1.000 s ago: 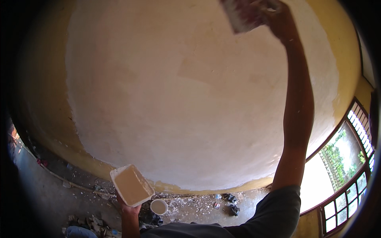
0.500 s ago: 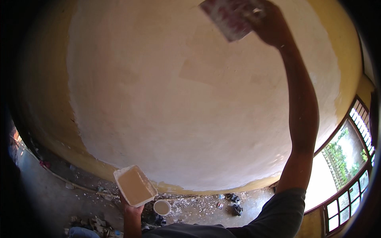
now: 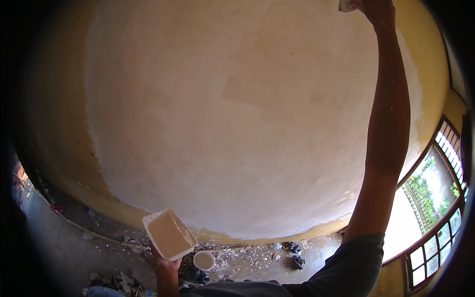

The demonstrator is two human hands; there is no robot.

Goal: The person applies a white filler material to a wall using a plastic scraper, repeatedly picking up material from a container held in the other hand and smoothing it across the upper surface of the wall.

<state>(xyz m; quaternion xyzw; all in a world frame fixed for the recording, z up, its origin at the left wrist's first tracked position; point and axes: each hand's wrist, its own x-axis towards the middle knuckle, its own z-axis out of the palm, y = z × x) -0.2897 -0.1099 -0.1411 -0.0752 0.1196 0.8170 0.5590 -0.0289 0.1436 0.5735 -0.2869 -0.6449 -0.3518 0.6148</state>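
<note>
My left hand (image 3: pixel 169 265) grips a rectangular white tub (image 3: pixel 189 250) from below and beside its wall, low at the left of centre. Smooth cream-coloured filler (image 3: pixel 170 235) covers the inside of the tub. High at the upper right, my right hand (image 3: pixel 378 12) is closed on a flat, smeared scraper (image 3: pixel 350 5); the top edge of the picture cuts off most of the blade. Behind both hands stands a wall (image 3: pixel 237 148) with a broad whitish coat over yellow paint. Slightly darker patches show in the coat near its upper middle.
A round white bucket (image 3: pixel 204 260) of pale liquid stands on the floor, just right of the tub. White flakes (image 3: pixel 237 257) and black plastic scraps (image 3: pixel 297 261) lie along the wall's foot. Rubble (image 3: pixel 121 283) lies at lower left. A framed window (image 3: pixel 435 247) is at right.
My right hand has moved up and to the right with the scraper, which is now mostly out of the picture. The left hand and tub have hardly moved.
</note>
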